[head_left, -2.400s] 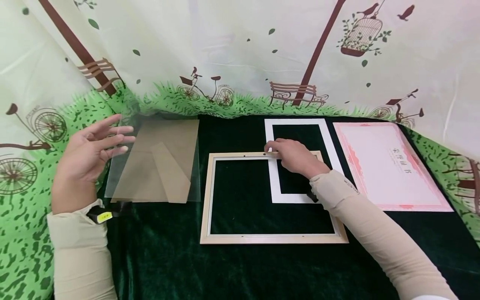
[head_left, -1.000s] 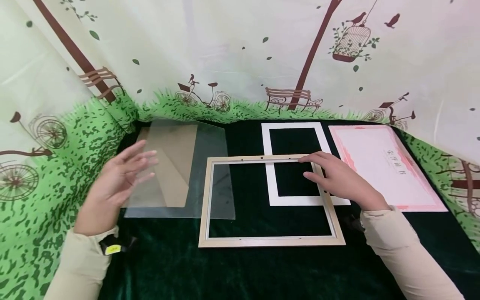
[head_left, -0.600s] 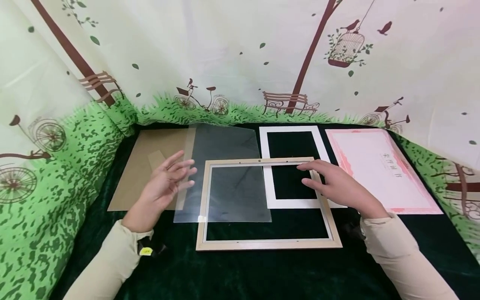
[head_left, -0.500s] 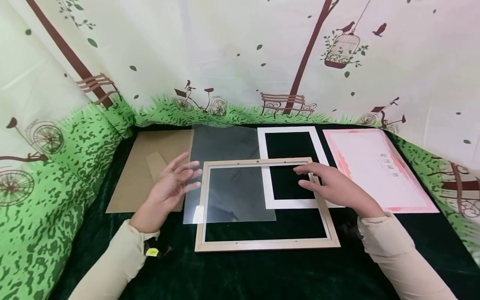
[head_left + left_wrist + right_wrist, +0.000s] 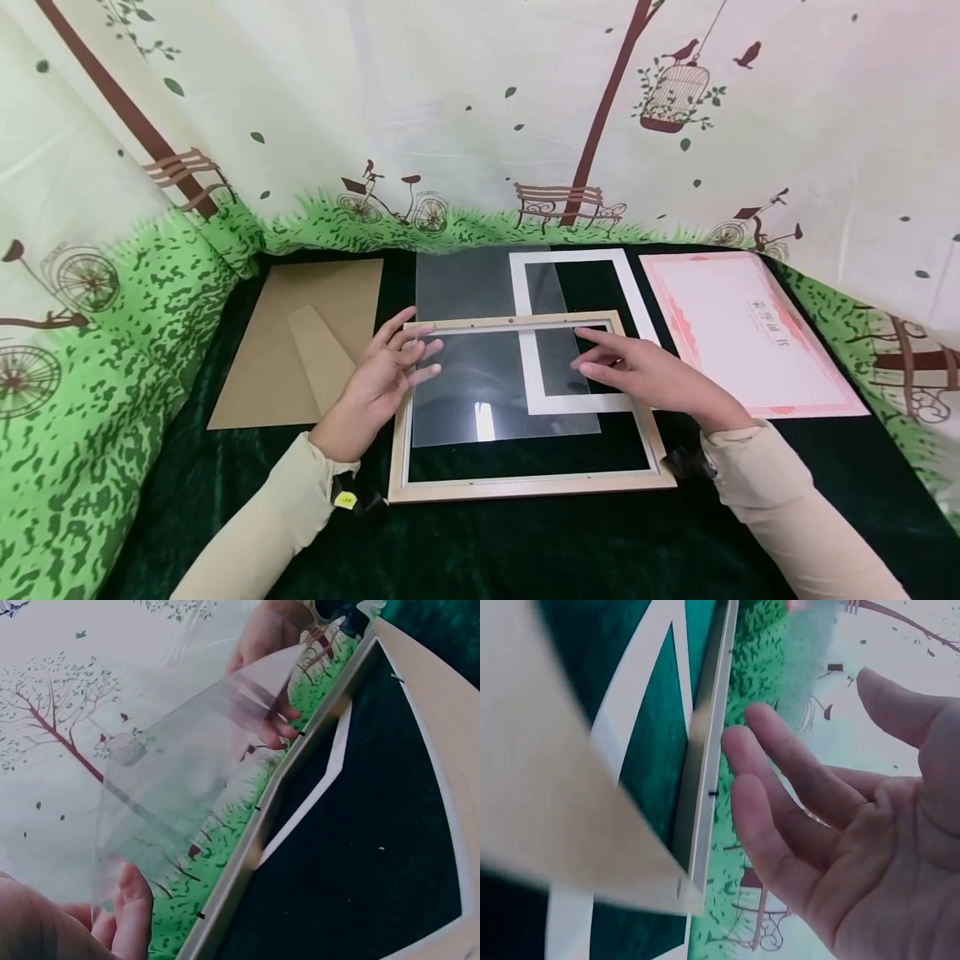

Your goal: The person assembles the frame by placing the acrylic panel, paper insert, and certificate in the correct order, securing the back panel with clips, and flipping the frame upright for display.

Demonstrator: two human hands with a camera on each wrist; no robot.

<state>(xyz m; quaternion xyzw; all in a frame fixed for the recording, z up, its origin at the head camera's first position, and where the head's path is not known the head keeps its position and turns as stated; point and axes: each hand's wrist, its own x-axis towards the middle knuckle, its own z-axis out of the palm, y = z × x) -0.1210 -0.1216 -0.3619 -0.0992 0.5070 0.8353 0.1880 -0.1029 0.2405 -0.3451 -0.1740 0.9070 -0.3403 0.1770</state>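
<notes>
My left hand (image 5: 378, 379) holds a clear sheet (image 5: 480, 383) by its left edge. In the left wrist view that sheet (image 5: 180, 750) stands slanted above the cloth. Through it, in the head view, I see part of a pale wooden picture frame (image 5: 532, 492) and a white mat (image 5: 633, 292). The frame lies flat, its upper part overlapping the mat. My right hand (image 5: 637, 367) hovers over the frame's right side, close to the sheet's right edge; whether it touches the sheet is unclear. In the right wrist view its fingers (image 5: 780, 825) are extended, with nothing gripped.
A brown backing board (image 5: 258, 358) with an easel leg lies at the left. At the right is a pink-bordered printed sheet (image 5: 720, 333). Dark green cloth (image 5: 465, 550) covers the table, and a printed curtain (image 5: 450, 100) hangs behind.
The clear sheet has moved right with my left hand, from over the backing board to over the frame. My right hand has let go of the frame's top rail and opened out.
</notes>
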